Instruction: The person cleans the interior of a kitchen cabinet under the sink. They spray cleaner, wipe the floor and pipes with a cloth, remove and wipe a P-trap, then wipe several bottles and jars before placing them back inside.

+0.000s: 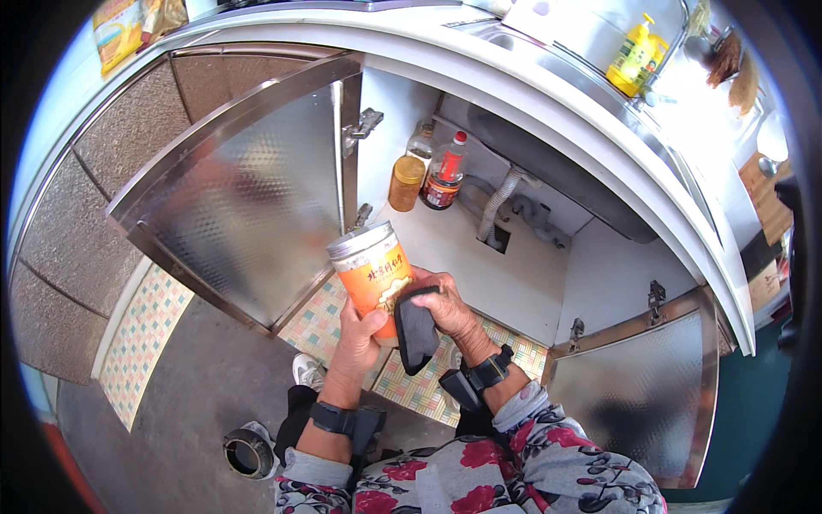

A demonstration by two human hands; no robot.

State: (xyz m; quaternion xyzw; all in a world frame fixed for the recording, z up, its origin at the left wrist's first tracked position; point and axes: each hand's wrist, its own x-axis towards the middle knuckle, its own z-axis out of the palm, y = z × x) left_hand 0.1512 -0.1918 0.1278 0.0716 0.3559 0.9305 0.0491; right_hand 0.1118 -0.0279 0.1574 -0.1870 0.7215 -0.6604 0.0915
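Note:
In front of the open sink cabinet, my left hand (361, 334) holds a clear jar (376, 276) with an orange label and a silver lid. The jar leans to the left, and its label bears writing. My right hand (446, 305) grips a dark grey cloth (417, 331) with a black edge, close against the jar's lower right side. Part of the right hand's fingers is hidden behind the jar. Inside the cabinet stand a jar with a yellow lid (406, 185), a red-capped bottle of dark liquid (444, 177) and a clear glass bottle (420, 142).
Both cabinet doors, left (244, 199) and right (636, 392), stand swung out. A corrugated drain hose (498, 199) enters a hole in the cabinet floor. Above, the counter carries yellow pump bottles (632, 61) beside the sink. A round dark-rimmed object (249, 451) lies on the floor.

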